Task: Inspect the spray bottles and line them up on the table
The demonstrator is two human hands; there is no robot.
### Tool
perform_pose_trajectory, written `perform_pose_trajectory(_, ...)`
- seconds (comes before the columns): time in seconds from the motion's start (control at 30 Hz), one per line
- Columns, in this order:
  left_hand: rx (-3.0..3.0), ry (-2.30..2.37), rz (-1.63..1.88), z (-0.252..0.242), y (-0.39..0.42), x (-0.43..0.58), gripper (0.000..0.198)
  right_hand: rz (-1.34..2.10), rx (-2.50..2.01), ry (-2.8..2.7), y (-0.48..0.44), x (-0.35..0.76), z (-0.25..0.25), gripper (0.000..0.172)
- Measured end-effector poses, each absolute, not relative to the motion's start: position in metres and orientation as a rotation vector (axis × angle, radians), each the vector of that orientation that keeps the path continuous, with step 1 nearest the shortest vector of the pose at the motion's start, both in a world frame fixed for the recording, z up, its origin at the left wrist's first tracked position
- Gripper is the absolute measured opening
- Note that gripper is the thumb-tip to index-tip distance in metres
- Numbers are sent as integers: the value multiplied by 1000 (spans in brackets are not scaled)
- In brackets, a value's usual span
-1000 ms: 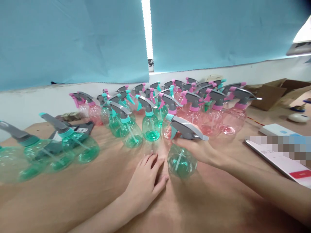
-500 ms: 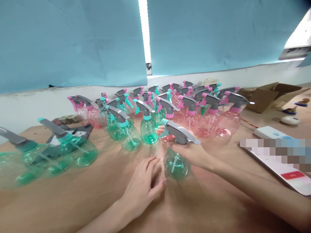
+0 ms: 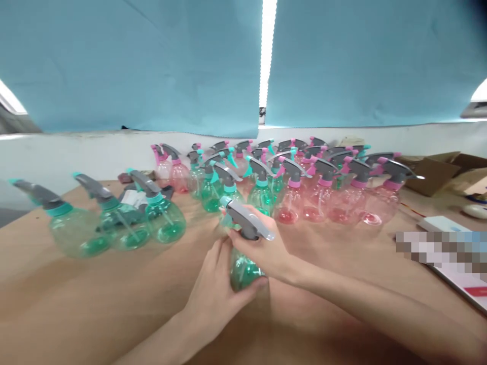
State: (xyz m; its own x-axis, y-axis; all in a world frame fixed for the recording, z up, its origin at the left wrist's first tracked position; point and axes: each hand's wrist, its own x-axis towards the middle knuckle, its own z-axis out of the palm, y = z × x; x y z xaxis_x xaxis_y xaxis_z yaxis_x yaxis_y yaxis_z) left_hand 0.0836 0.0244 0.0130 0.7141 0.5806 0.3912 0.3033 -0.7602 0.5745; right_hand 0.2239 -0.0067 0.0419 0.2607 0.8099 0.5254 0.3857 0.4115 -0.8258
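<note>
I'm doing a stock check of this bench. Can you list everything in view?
held bottle: one, green with grey sprayer, front centre
green bottles: three in a row at left, more in the middle group, too crowded to count
pink bottles: many, pink, back right
cardboard box: one, brown, far right
white box: one, white, right edge
table: one, brown
sheets: two, blue, on the wall behind
left hand: one, wrapped around the held bottle's body
right hand: one, gripping its neck below the sprayer
</note>
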Motion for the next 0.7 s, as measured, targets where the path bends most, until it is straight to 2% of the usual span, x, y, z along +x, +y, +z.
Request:
perform_pose_trajectory(0.07, 2496, 756, 841, 12, 32, 67, 65, 396, -1158, -1400, 3, 205, 47, 25)
perform_pose_trajectory(0.13, 2567, 803, 885, 10, 42, 51, 64, 397, -1117, -1494, 12, 193, 53, 28)
perform_pose_trajectory(0.23, 2662, 919, 953, 9, 62, 29, 60, 350, -1093, -1659, 21, 192, 61, 52)
perform_pose_trajectory(0.3, 2680, 1008, 1003, 12, 77, 20, 56, 261, -1138, -1707, 24, 200, 66, 58)
perform_pose_trajectory(0.5, 2919, 1158, 981, 37, 109, 23, 53, -280, -1309, -1638, 32, 240, 86, 18)
perform_pose_trajectory(0.57, 3008, 1196, 929, 44, 114, 31, 50, -382, -1379, -1636, 39, 250, 91, 19)
perform_pose_trajectory(0.7, 3114, 1298, 874, 52, 122, 44, 52, -376, -1527, -1642, 58, 262, 91, 36)
